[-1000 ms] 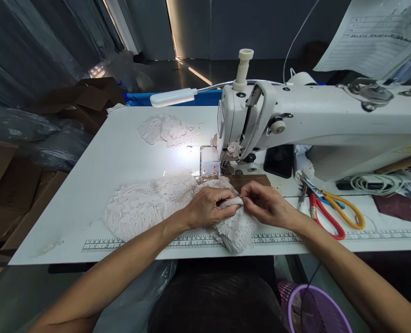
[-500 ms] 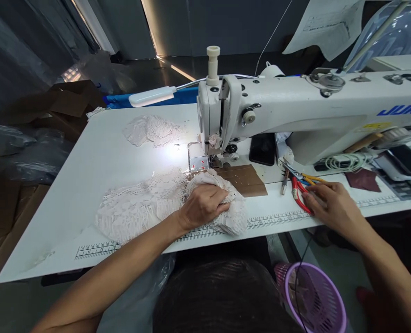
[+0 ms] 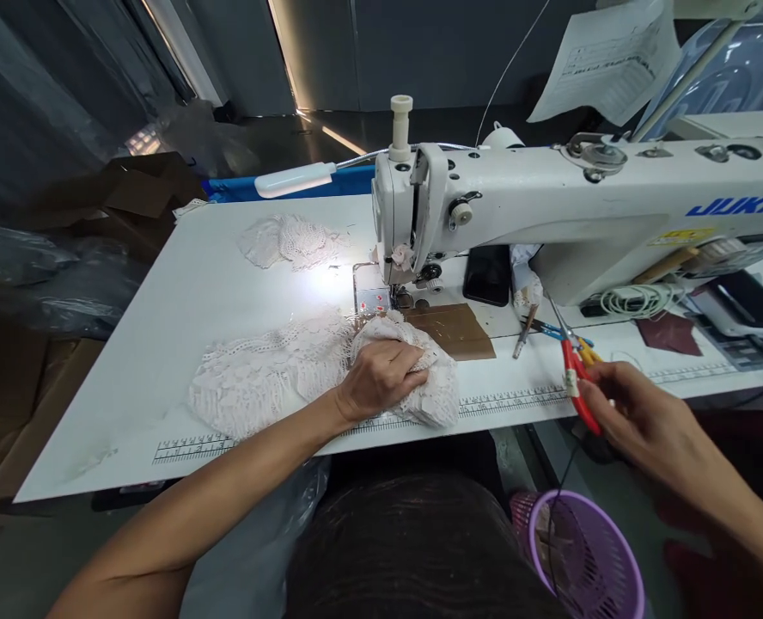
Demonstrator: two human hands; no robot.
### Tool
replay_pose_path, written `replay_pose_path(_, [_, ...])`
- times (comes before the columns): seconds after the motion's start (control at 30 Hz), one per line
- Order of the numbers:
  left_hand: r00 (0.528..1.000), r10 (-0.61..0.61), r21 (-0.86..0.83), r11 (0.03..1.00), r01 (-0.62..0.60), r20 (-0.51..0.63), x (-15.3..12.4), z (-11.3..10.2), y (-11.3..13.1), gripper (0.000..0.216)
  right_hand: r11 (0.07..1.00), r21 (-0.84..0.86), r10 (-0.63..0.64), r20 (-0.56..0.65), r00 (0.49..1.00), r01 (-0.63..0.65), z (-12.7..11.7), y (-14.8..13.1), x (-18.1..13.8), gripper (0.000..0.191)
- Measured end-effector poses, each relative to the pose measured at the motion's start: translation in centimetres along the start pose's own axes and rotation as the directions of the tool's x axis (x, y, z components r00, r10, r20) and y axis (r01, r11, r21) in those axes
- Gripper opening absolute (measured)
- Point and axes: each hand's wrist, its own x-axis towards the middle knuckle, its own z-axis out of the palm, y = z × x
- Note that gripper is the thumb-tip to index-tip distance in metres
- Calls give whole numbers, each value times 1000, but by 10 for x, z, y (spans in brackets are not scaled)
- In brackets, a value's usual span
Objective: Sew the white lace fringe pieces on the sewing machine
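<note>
My left hand (image 3: 385, 378) is closed on bunched white lace fabric (image 3: 271, 370), in front of the sewing machine's needle area. The lace spreads left across the table, and a folded part lies under my fingers. At the table's front right, my right hand (image 3: 626, 408) grips red-handled scissors (image 3: 573, 370), their metal blades pointing up and away from me. Beside them lie a tool with yellow handles (image 3: 589, 351) and a small pencil-like tool (image 3: 524, 334). The sewing machine (image 3: 510, 193) stands behind both hands, its lamp lighting the needle plate (image 3: 372, 298).
A second lace piece (image 3: 291, 241) lies at the back left. Brown card (image 3: 455, 331), a black phone (image 3: 488, 275) and coiled cord (image 3: 643, 301) are near the machine. A printed ruler (image 3: 510, 402) runs along the front edge. Below stands a purple basket (image 3: 613, 516).
My right hand has lifted the red-handled scissors off the tools and drawn them toward me and slightly right. My left hand stays on the lace; the view has shifted slightly.
</note>
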Motion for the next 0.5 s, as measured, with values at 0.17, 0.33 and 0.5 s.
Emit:
replay_pose_path(0.17, [999,-11,-7,1000,10,-50,1,-1,1,20,978,130,-157,-31,987,160,42,-42,-6,55])
replay_pose_path(0.33, [998,-4,-13,1000,3,-66,0,-1,1,16,938,-165,-303,32,953,304,64,-67,-2,38])
replay_pose_path(0.5, [998,-18,-36,999,15,-68,0,0,0,13,903,-238,-356,48,933,357,67,-75,2,34])
